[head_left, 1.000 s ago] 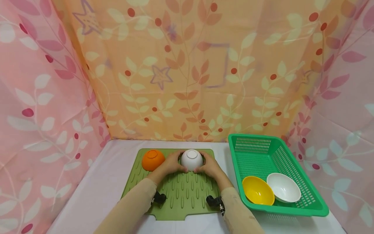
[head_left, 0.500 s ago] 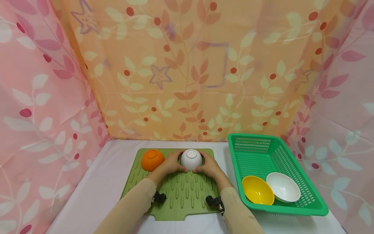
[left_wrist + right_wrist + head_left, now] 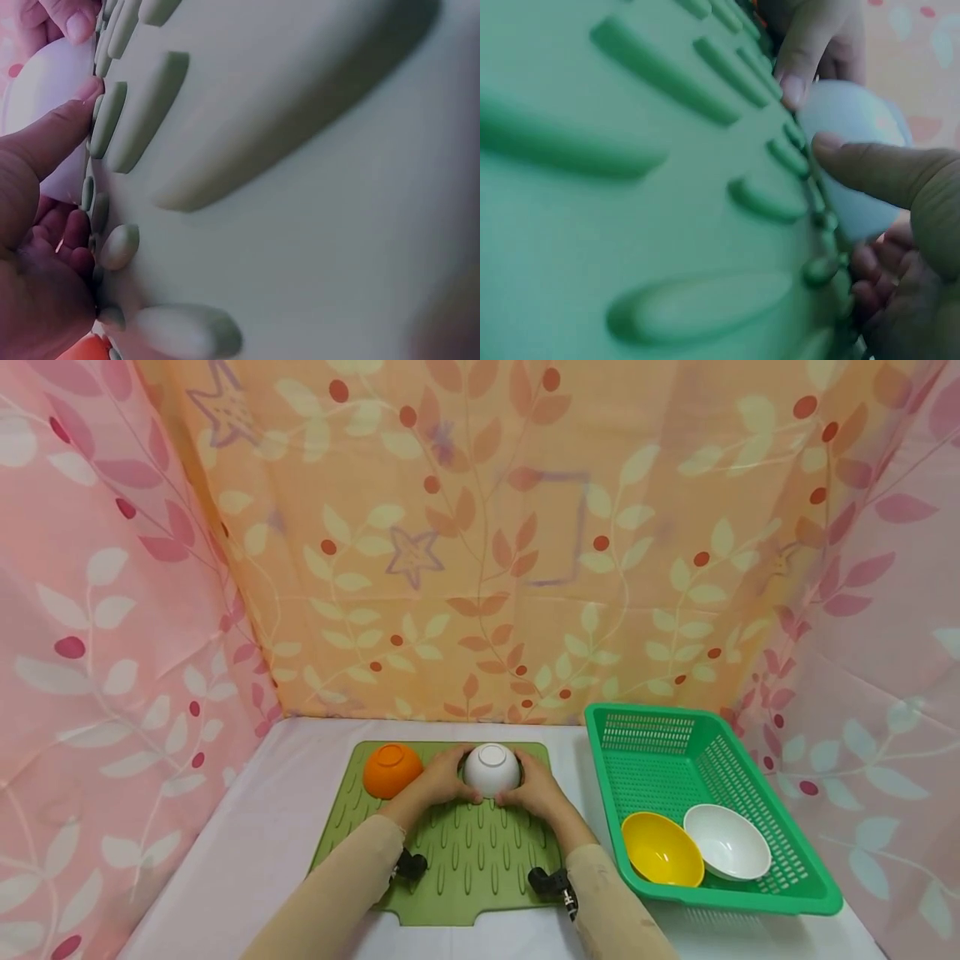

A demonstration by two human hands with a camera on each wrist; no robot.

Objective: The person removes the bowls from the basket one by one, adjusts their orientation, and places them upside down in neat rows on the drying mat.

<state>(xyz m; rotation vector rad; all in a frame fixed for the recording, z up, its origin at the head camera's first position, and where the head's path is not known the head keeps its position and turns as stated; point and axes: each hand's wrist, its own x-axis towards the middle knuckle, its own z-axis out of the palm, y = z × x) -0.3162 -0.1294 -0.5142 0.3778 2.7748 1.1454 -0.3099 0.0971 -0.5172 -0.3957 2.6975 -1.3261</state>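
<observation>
Presently I find left hand (image 3: 442, 781) and right hand (image 3: 538, 785) curled round one inverted white bowl (image 3: 492, 773) on one green mat (image 3: 456, 902); I judge it a placing step, next calling for even release. Outward, counted: one orange bowl (image 3: 392, 777), one green basket (image 3: 750, 901) holding one yellow bowl (image 3: 663, 850), one second white bowl (image 3: 727, 843)

White bowl (image 3: 491, 772), orange bowl (image 3: 392, 772), olive-green mat (image 3: 480, 860) at lower centre, yellow bowl (image 3: 663, 850), green basket (image 3: 648, 781) at lower right, leaf-patterned orange cloth (image 3: 480, 543) above

4 bowls (image 3: 492, 774) – 1 mat (image 3: 480, 868) – 1 basket (image 3: 648, 779)
</observation>
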